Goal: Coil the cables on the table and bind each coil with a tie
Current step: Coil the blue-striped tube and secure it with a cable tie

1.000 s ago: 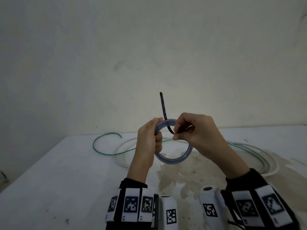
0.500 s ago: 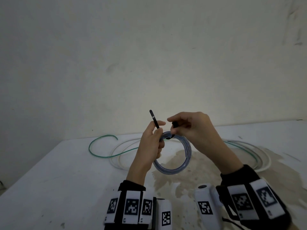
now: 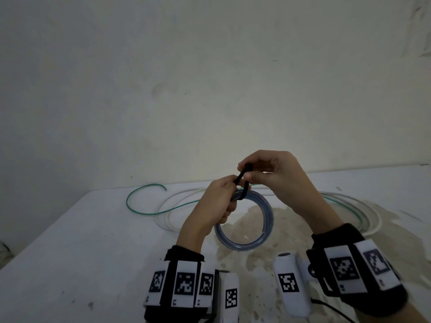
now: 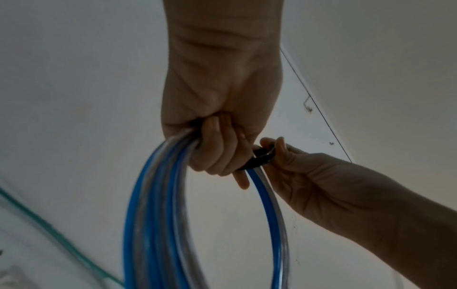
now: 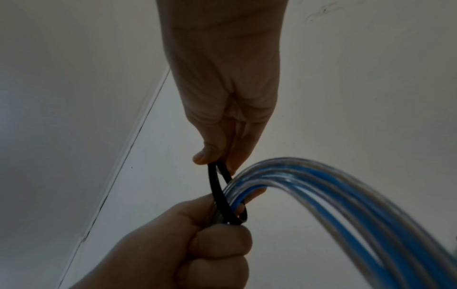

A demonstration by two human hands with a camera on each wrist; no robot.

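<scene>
**K:** Above the white desk (image 3: 70, 252), what did each hand have?

**R:** Left hand (image 3: 217, 201) was fisted round the top of the blue-and-clear coiled cable (image 3: 247, 244), holding the coil upright in the air over a brown stain (image 3: 291, 220) on the desk. Left wrist view showed the fingers (image 4: 217, 148) curled tight over the bunched strands (image 4: 158, 215).

**K:** Right?

**R:** Right hand (image 3: 272, 176) pinched the thin black tie (image 3: 242, 180) between thumb and fingertips (image 5: 205, 154), just above the left fist. The tie looped round the strands (image 5: 333, 185) right at the left hand's grip; both legs of the loop (image 5: 215, 185) ran up to the pinch.

**K:** Tie closed?

**R:** Couldn't tell. The loop ends were hidden inside the fingers.

**K:** Other cables?

**R:** Thin green cable (image 3: 140, 197) and a loose white cable (image 3: 163, 215) lay uncoiled on the desk behind the hands, overlapping, spreading out to both sides. Green one's free end curled at far left. The plain pale wall (image 3: 210, 78) was behind it all.

**K:** Wrists?

**R:** Black bands with square-pattern white tags on both (image 3: 184, 285).
</scene>
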